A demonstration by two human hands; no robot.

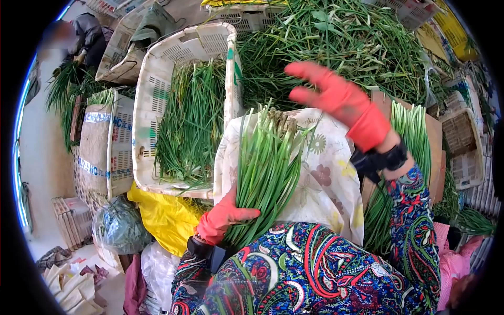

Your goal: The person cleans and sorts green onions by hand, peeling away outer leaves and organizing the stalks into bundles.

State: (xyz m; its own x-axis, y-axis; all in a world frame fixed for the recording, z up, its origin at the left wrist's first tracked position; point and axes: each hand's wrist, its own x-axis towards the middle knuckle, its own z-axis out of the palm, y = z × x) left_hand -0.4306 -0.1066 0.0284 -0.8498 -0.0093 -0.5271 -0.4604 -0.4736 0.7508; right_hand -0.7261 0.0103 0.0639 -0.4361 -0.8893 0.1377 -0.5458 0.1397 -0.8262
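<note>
A thick bunch of garlic chives [270, 168] lies across my lap on a flowered cloth [325, 184], its pale root ends pointing away from me. My left hand [223, 216], in a red rubber glove, grips the bunch low on its left side, thumb laid over the green leaves. Raised above the cloth to the right is my right hand [338, 102], gloved the same way, slightly blurred, with thumb and fingers apart and nothing between them. Beyond it spreads a big heap of loose green leaves and trimmings [336, 47].
Left of the cloth stands a white plastic crate [231, 79] holding more chives [194, 121]. A neat chive bundle [409, 131] rests on cardboard at right. A yellow bag [165, 215] lies below the crate. Another person [86, 39] bends over greens at far left.
</note>
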